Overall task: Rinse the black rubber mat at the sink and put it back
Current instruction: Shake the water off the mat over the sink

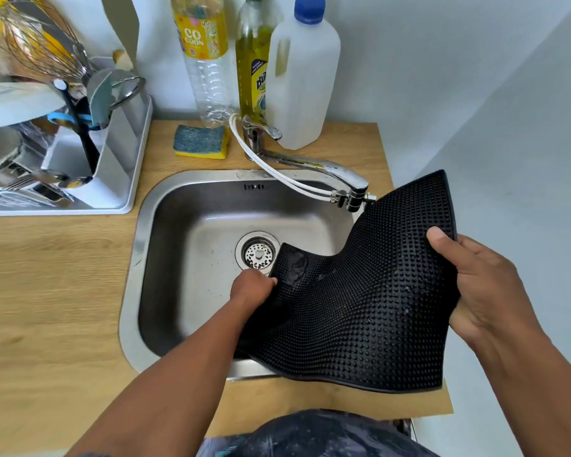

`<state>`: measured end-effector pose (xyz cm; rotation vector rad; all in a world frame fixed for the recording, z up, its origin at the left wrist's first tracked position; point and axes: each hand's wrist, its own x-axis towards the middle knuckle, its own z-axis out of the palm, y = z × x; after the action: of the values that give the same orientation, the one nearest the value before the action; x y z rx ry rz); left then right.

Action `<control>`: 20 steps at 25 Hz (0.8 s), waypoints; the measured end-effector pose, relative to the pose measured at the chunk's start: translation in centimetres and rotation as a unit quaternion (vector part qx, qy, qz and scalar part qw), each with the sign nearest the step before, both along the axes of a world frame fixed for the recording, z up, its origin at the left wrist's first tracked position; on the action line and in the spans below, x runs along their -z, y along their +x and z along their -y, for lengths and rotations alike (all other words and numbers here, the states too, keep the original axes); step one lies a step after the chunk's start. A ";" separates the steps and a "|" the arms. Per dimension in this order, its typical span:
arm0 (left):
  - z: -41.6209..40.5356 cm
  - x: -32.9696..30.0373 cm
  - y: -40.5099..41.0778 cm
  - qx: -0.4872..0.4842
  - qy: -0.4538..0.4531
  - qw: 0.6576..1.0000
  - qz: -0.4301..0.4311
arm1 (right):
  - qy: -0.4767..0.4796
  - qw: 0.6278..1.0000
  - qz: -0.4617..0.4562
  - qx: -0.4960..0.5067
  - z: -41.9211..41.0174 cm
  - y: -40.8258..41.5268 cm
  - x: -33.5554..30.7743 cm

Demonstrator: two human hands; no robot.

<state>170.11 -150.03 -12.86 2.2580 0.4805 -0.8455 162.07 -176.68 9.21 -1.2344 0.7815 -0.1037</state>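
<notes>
White dish rack [112, 179] on wooden surface [47, 275], left. Stainless sink [192, 258] centre. Left hand [253, 288] grips black rubber mat [360, 298] at its low corner inside the basin; right hand [472, 285] pinches the raised right edge, beside faucet [310, 166].

dish rack [112, 179] cut off left.

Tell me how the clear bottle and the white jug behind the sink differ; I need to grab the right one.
The clear bottle is see-through with a yellow label and looks nearly empty; the white jug is cloudy white plastic and unlabelled on the side shown. The jug has a blue cap and a moulded handle; the bottle has no handle and its cap is out of frame. The jug is wider. Both stand upright by the wall.
</notes>
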 end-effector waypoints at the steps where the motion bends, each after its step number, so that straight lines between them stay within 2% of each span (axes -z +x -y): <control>1: -0.2 -0.3 0.2 -0.012 -0.020 1.000 0.001 | 0.015 1.000 0.005 0.004 -0.3 -0.1 -0.2; 6: -2.8 -2.7 1.8 -0.060 -0.079 0.995 0.028 | 0.083 0.996 0.002 0.028 -1.6 -0.4 -0.6; 9: -4.8 -4.7 3.2 -0.036 -0.082 0.996 0.019 | 0.103 0.993 -0.012 0.048 -2.6 -0.7 -0.5; 14: -7.8 -7.1 4.6 0.053 0.010 0.999 -0.006 | 0.121 0.989 -0.028 0.078 -3.7 -1.5 -0.4; 17: -9.5 -8.3 5.0 0.028 0.028 0.999 -0.005 | 0.143 0.984 -0.039 0.094 -3.9 -1.9 -0.2; 20: -11.2 -10.1 5.5 0.004 -0.006 1.000 0.010 | 0.142 0.984 -0.054 0.090 -4.3 -2.2 0.3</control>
<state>175.59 -138.84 -2.74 2.2564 0.4576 -0.8271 159.87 -172.38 8.96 -0.9026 0.9672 -0.0703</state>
